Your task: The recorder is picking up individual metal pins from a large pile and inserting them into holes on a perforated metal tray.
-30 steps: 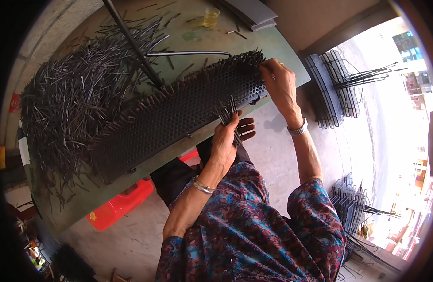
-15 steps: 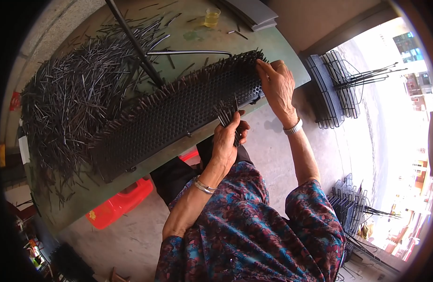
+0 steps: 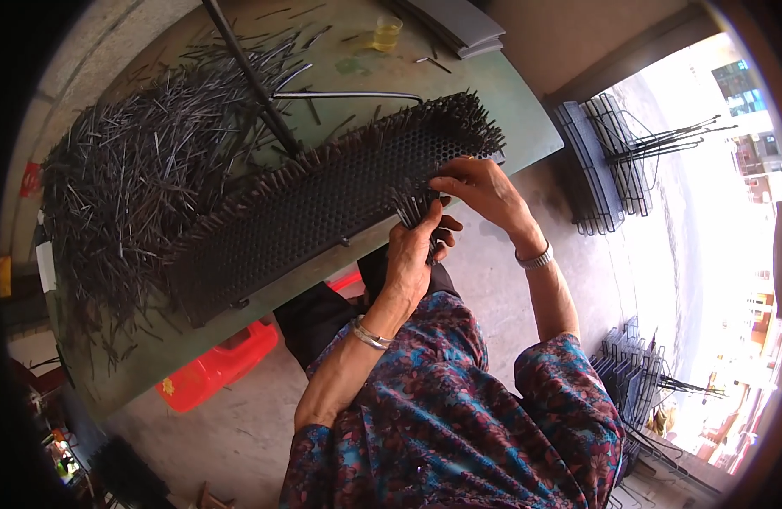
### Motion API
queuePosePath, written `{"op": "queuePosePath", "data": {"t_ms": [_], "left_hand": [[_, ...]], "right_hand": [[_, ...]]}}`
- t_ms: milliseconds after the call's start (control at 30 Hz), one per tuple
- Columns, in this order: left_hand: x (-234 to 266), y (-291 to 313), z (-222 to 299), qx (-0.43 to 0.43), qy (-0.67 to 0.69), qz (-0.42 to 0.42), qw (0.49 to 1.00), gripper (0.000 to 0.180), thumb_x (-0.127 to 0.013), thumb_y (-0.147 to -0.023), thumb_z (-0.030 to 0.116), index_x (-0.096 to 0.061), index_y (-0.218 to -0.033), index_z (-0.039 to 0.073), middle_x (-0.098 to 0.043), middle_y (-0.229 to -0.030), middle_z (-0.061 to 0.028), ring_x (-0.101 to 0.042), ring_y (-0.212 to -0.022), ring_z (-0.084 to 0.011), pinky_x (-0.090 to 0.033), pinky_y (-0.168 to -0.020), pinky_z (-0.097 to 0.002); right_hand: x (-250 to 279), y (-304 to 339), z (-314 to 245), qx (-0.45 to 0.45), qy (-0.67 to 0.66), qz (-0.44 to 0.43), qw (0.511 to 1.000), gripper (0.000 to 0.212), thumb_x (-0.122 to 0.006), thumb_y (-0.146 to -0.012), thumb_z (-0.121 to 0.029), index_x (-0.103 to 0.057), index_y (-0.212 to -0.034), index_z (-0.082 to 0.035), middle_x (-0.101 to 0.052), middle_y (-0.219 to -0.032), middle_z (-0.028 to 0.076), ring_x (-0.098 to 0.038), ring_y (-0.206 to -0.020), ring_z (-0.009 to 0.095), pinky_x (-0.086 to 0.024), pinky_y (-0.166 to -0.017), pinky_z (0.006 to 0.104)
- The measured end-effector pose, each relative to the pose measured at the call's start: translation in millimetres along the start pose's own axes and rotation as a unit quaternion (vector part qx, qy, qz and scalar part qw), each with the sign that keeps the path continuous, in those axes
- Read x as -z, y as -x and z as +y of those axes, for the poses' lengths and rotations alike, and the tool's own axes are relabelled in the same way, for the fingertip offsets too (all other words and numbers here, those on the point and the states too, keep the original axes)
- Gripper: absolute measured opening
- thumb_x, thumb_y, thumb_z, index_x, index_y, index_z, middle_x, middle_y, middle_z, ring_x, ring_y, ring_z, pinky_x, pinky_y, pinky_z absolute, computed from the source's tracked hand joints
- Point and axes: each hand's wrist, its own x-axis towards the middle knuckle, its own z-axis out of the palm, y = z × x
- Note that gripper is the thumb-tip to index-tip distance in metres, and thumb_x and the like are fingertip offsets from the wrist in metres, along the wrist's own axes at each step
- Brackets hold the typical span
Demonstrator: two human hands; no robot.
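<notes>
A long black perforated panel lies slantwise on the green table, with rows of short dark strips standing in its holes along the far edge and, more densely, at the right end. At the panel's near edge, my left hand is closed around a bundle of thin dark strips that fan upward. My right hand is bent over the upper end of this bundle, thumb and fingers pinched together. Whatever sits between those fingertips is too small to make out. Beyond the panel spreads a big loose pile of similar strips.
A dark metal rod rises across the table behind the panel, with thinner bent rods joined to it. Farther back are a cup of yellow liquid and grey sheets. Black wire racks stand right; a red plastic container sits below the table.
My right hand has come from the panel's right end back toward me, down to the bundle. My left hand keeps its grip in nearly the same place.
</notes>
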Motion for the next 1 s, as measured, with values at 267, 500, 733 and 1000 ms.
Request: {"op": "queuePosePath", "data": {"t_ms": [267, 500, 733, 1000], "left_hand": [[-1, 6, 9, 0.016, -0.079, 0.006, 0.997, 0.028, -0.059, -0.096, 0.032, -0.065, -0.104, 0.006, -0.072, -0.086, -0.0095, -0.065, -0.065, -0.0106, -0.031, -0.044, -0.0208], [2, 4, 9, 0.001, -0.104, -0.022, 0.994, 0.026, -0.059, -0.096, 0.031, -0.066, -0.100, 0.006, -0.073, -0.084, -0.0080, -0.068, -0.067, -0.0112, -0.030, -0.042, -0.0195], [0, 4, 14, 0.003, -0.120, -0.029, 0.992, 0.027, -0.058, -0.096, 0.032, -0.066, -0.100, 0.006, -0.072, -0.082, -0.0074, -0.065, -0.064, -0.0091, -0.030, -0.042, -0.0185], [-2, 0, 6, -0.001, -0.059, 0.018, 0.998, 0.036, -0.058, -0.096, 0.043, -0.065, -0.108, 0.010, -0.073, -0.085, -0.0060, -0.065, -0.065, -0.0085, -0.031, -0.043, -0.0178]], "right_hand": [[8, 6, 2, -0.020, -0.172, 0.004, 0.985, 0.025, -0.060, -0.093, -0.020, -0.070, -0.100, 0.002, -0.066, -0.079, 0.004, -0.061, -0.072, 0.010, -0.049, -0.066, 0.0251], [11, 8, 0, -0.037, -0.209, -0.019, 0.977, 0.022, -0.061, -0.094, -0.019, -0.066, -0.098, 0.002, -0.066, -0.076, 0.005, -0.063, -0.070, 0.010, -0.051, -0.065, 0.0241], [14, 9, -5, -0.048, -0.226, -0.054, 0.971, 0.019, -0.061, -0.094, -0.017, -0.065, -0.094, 0.002, -0.065, -0.074, 0.003, -0.064, -0.068, 0.010, -0.051, -0.063, 0.0235], [22, 11, -10, -0.019, -0.244, -0.014, 0.969, 0.014, -0.061, -0.092, -0.010, -0.063, -0.092, 0.004, -0.067, -0.075, 0.007, -0.067, -0.072, 0.012, -0.053, -0.065, 0.0259]]}}
